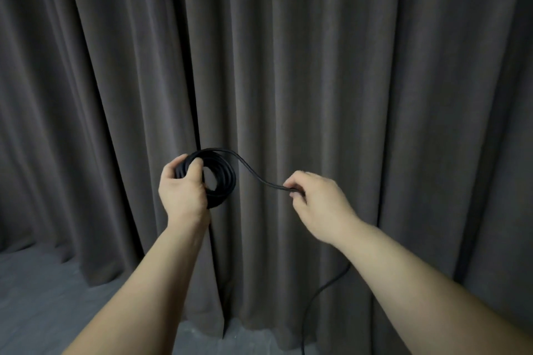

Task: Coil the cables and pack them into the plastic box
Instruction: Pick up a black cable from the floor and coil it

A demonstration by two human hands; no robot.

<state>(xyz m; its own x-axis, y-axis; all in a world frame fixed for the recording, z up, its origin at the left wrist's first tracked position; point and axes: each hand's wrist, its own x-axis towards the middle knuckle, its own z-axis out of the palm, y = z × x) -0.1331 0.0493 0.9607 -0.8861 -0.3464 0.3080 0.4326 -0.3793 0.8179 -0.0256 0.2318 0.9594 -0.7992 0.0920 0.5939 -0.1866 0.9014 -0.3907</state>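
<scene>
My left hand (182,190) grips a round coil of black cable (223,179), thumb over its upper left side, held up in front of me. One strand leaves the top of the coil and curves right to my right hand (315,196), which pinches it between thumb and fingers. Below my right forearm the loose end of the cable (313,305) hangs down toward the floor. The plastic box is not in view.
A dark grey pleated curtain (288,52) fills the background right in front of me. A strip of grey floor (43,297) shows at the lower left and under the curtain hem.
</scene>
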